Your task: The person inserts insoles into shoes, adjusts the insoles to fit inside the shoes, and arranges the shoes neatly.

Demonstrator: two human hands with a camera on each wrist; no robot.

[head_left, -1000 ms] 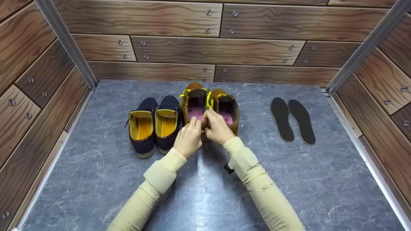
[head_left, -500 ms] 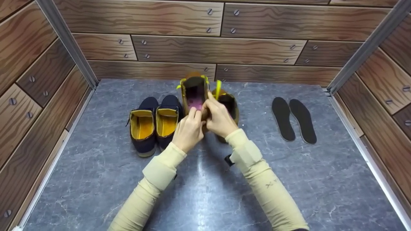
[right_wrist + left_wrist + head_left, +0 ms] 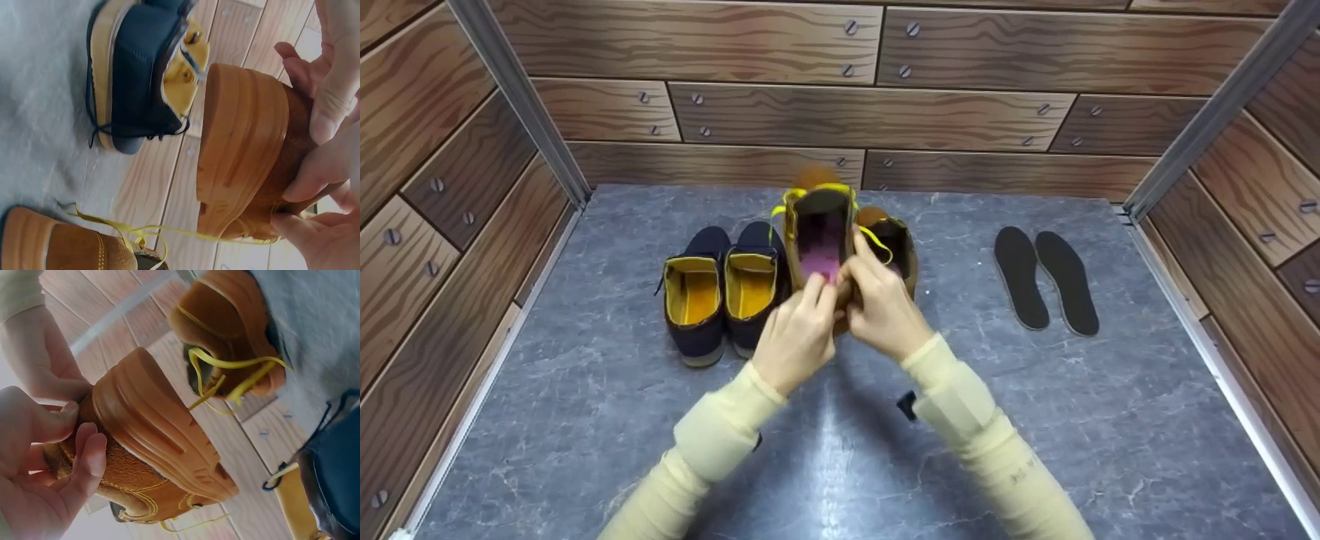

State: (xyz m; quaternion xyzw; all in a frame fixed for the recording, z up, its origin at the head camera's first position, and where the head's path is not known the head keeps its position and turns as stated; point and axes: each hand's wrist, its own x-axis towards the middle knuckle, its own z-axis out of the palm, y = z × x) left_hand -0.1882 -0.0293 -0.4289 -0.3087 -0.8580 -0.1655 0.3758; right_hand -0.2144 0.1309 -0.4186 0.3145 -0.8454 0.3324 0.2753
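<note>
Both hands hold a brown suede shoe (image 3: 847, 289) with yellow laces, raised off the floor with its toe pointing away. Its thick tan sole (image 3: 152, 410) shows in the left wrist view. A pink insole (image 3: 819, 259) lies inside. My left hand (image 3: 796, 334) grips the back of the heel collar, fingertips over the rim by the insole's heel end. The right hand (image 3: 885, 304) grips the collar's right side near the heel, index finger stretched along it. Partly hidden behind that hand, the matching brown shoe (image 3: 905, 244) stands on the floor.
Left of the hands stand two navy shoes (image 3: 696, 337) with yellow linings, close beside the held shoe. A pair of black insoles (image 3: 1021, 277) lies flat on the grey marbled floor (image 3: 1147, 420) at right. Wood-patterned walls (image 3: 780, 116) enclose the back and sides.
The left brown shoe has risen from the floor beside its mate, with both hands still on it. Its yellow lace has swung over the other shoe. The navy shoes and black insoles stayed put.
</note>
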